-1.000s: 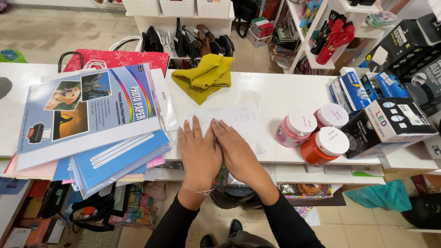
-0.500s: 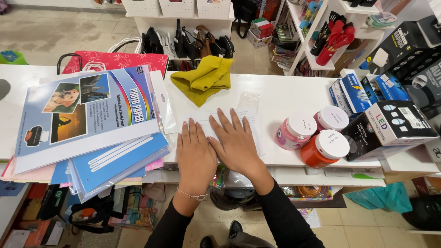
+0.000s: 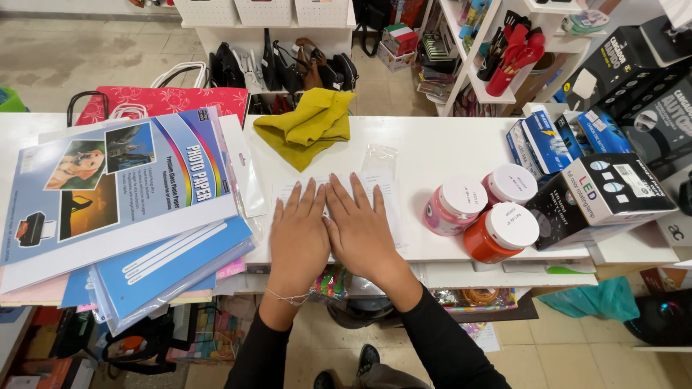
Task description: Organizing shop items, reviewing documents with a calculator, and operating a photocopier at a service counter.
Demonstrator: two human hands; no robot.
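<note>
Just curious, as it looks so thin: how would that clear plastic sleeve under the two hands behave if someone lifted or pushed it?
The clear plastic sleeve looks thin and glossy, so it would probably flop and weigh very little. Lying flat on the smooth white counter, it would likely slide easily. Both the left hand and the right hand press flat on it.

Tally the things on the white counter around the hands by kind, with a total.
Lidded jars: 3 (pink, pink, orange)
Yellow cloth: 1
Clear sleeve with paper, under the left hand and right hand: 1
Photo paper pack: 1
Black bulb box: 1
Total: 7
</note>
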